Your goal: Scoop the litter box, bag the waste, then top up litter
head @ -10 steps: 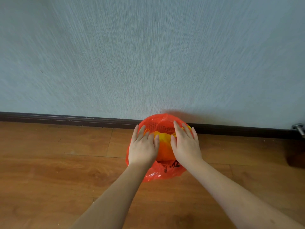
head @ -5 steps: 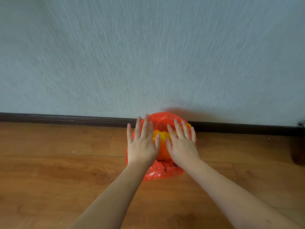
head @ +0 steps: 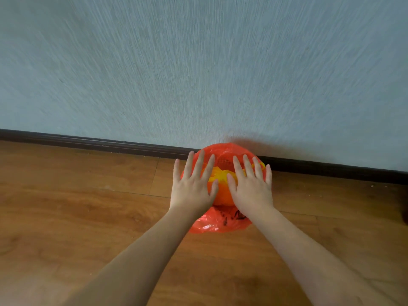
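Note:
A red-orange plastic bag (head: 220,224) lines a small round bin standing on the wooden floor against the wall. Something yellow (head: 220,176) shows inside its mouth. My left hand (head: 194,186) hovers over the bin's left side with straight, spread fingers and holds nothing. Beside it, my right hand (head: 251,186) is over the right side, fingers also straight and spread. Whether the palms touch the bag cannot be told. No litter box or scoop is in sight.
A pale textured wall (head: 198,74) fills the upper half, with a dark skirting board (head: 99,144) at its foot. Wooden floor (head: 77,217) stretches left and right of the bin. A dark object (head: 405,215) shows at the right edge.
Both hands have gone from fingers curved over the bag's rim to fingers straight and spread. The view has shifted slightly; the bin has stayed in place.

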`<action>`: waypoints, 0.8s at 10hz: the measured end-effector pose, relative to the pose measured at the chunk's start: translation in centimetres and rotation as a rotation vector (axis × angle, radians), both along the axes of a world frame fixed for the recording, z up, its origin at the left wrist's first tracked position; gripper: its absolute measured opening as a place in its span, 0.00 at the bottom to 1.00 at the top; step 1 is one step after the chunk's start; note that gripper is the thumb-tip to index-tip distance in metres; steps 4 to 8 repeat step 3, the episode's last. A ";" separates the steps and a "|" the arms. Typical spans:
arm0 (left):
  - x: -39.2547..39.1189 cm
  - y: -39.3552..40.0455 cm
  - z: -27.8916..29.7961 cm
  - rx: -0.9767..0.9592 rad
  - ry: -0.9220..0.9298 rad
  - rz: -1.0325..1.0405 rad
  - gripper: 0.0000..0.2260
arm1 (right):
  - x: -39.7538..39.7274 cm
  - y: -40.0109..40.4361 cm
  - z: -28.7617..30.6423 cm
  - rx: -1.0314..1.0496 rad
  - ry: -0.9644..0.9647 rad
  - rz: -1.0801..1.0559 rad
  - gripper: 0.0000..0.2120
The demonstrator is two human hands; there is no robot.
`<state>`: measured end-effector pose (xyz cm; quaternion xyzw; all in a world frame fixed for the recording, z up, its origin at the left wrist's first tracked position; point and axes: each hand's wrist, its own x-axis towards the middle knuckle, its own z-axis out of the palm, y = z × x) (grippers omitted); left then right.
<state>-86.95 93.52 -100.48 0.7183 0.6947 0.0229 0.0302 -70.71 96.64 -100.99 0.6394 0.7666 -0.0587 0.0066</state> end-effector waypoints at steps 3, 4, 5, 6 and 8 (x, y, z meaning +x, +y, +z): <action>-1.3 -1.6 11.9 -0.107 -0.079 -0.017 0.27 | -2.1 -1.6 12.3 -0.092 0.035 0.030 0.29; -1.3 -1.6 11.9 -0.107 -0.079 -0.017 0.27 | -2.1 -1.6 12.3 -0.092 0.035 0.030 0.29; -1.3 -1.6 11.9 -0.107 -0.079 -0.017 0.27 | -2.1 -1.6 12.3 -0.092 0.035 0.030 0.29; -1.3 -1.6 11.9 -0.107 -0.079 -0.017 0.27 | -2.1 -1.6 12.3 -0.092 0.035 0.030 0.29; -1.3 -1.6 11.9 -0.107 -0.079 -0.017 0.27 | -2.1 -1.6 12.3 -0.092 0.035 0.030 0.29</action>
